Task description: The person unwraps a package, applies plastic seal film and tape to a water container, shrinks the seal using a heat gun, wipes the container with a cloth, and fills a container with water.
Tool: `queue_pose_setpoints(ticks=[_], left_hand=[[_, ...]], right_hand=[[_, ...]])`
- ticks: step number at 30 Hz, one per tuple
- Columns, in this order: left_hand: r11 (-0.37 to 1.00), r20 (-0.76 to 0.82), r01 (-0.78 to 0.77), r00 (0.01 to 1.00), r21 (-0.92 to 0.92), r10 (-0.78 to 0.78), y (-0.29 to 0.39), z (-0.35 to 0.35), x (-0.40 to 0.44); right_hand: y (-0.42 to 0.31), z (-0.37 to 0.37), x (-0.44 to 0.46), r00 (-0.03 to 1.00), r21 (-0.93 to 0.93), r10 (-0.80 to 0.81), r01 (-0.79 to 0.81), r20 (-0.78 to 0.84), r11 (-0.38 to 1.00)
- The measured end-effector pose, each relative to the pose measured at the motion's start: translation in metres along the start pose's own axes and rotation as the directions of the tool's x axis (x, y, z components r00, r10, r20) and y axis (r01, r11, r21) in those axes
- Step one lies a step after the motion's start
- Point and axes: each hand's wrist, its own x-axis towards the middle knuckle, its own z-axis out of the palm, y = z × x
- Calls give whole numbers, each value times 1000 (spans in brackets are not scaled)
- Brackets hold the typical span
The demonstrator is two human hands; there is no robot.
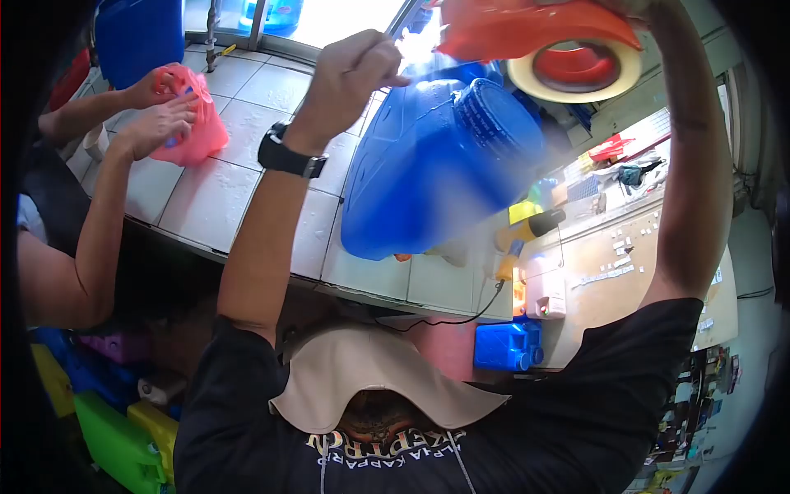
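A black watch circles the wrist of my left hand (354, 72), raised left of the blue jug with its fingers curled; whatever they may pinch is too small to tell. At the top edge, my right hand (629, 8) is partly cut off, closed on red plastic (527, 29). Just below the plastic hangs a cream-rimmed tape roll (520, 76), close to the hand. Between my arms, the large blue jug (403, 173) stands tilted in view on the white tiled counter (309, 239), its ribbed blue cap (494, 119) toward the right.
At the left, another person's hands (164, 123) touch a pink plastic bag (202, 136) on the counter. A yellow and black tool (527, 230) with a cord lies right of the jug. A small blue container (502, 346) and a pale jug (545, 288) stand lower right.
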Motion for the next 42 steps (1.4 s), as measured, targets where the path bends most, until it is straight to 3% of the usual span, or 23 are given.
queue_pose_setpoints(ticks=[3,8,12,13,14,16,18,20,23,24,26,27,28,29,30,34,37,39,41,42], left_hand=[[988,-87,139,987,69,-133,-25,-34,-37],[940,-46,323,946,110,-320,-63,-46,-93],[875,-9,426,900,229,-436,-77,-19,-113],[902,-89,351,937,253,-339,-85,-5,-115],[899,-92,360,933,250,-348,-89,2,-117],[855,-194,317,946,410,-258,-87,13,-113],[856,-241,374,922,358,-302,-82,18,-116],[809,-280,553,824,201,-493,-83,16,-122],[725,-300,647,758,236,-579,-83,4,-136],[723,-306,649,756,237,-578,-76,7,-136],[670,-511,633,752,387,-416,-47,21,-123],[787,-446,406,875,465,-188,-37,30,-110],[839,-362,152,930,522,57,-27,41,-97],[865,-254,55,964,499,85,-20,50,-84],[885,-144,-41,982,463,121,-18,57,-74],[823,-109,-37,987,567,119,-37,83,-80],[834,-217,38,971,551,99,-49,87,-122],[844,-310,194,950,500,-35,-59,83,-155],[817,-303,263,946,514,-113,-69,71,-185],[786,-292,328,936,524,-196,-67,67,-189]], right_hand=[[31,-22,5,988,81,89,-79,-127,994],[37,-14,7,977,112,214,-210,-25,971],[24,0,13,959,-53,279,-277,41,959],[24,1,14,950,-113,303,-293,79,949],[26,2,14,949,-113,303,-293,89,949],[30,4,11,929,-112,370,-366,23,924],[25,7,6,918,-101,394,-388,44,916],[25,8,6,912,-91,405,-400,56,912],[29,6,5,917,-71,398,-396,20,915],[29,7,4,920,-66,392,-390,16,918],[22,4,3,925,-64,380,-378,10,923],[13,0,1,914,-12,393,-393,100,919],[11,1,-1,906,13,395,-401,149,916],[9,2,-3,896,37,397,-411,197,911],[10,6,-4,914,22,381,-387,139,922],[7,22,-12,921,-67,389,-390,-26,918],[31,16,-4,940,-47,340,-340,-7,939],[18,9,-8,933,-2,352,-353,73,936],[16,7,-8,925,38,351,-359,145,932],[27,10,-7,942,-11,330,-330,67,944]])
